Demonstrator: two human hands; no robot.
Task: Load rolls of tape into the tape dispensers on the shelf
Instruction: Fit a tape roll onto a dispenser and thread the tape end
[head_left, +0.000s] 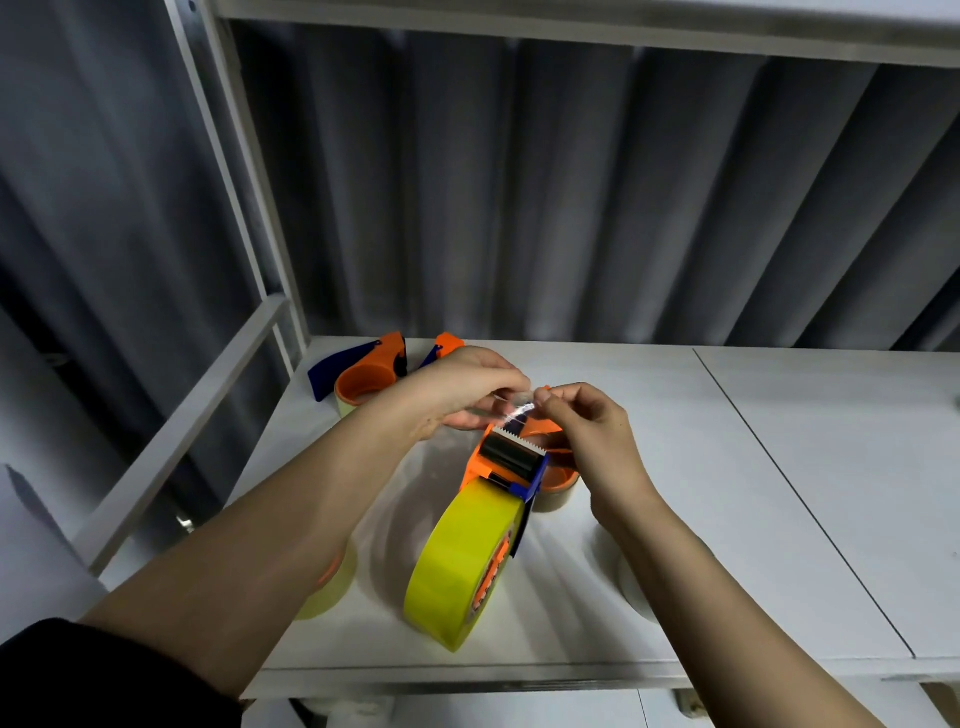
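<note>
pinching a clear tape end (514, 408) with both left hand (462, 387) and right hand (582, 421). just under the fingertips, loaded orange dispenser (511, 460) with yellow tape roll (460, 561). beyond left hand, two more dispensers (371, 369).

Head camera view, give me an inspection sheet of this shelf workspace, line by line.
Surface: white shelf board, seam toward its right side.
Job's things: orange tape dispenser with a yellow tape roll mounted; clear tape end pulled past the serrated blade.
Clutter: two more orange and blue dispensers at back left; pale tape rolls partly hidden under both forearms; another roll behind the dispenser.
Grippers: left hand and right hand both pinch the tape end.
Cables: nothing seen.
Surroundings: white shelf frame, grey curtain behind.
</note>
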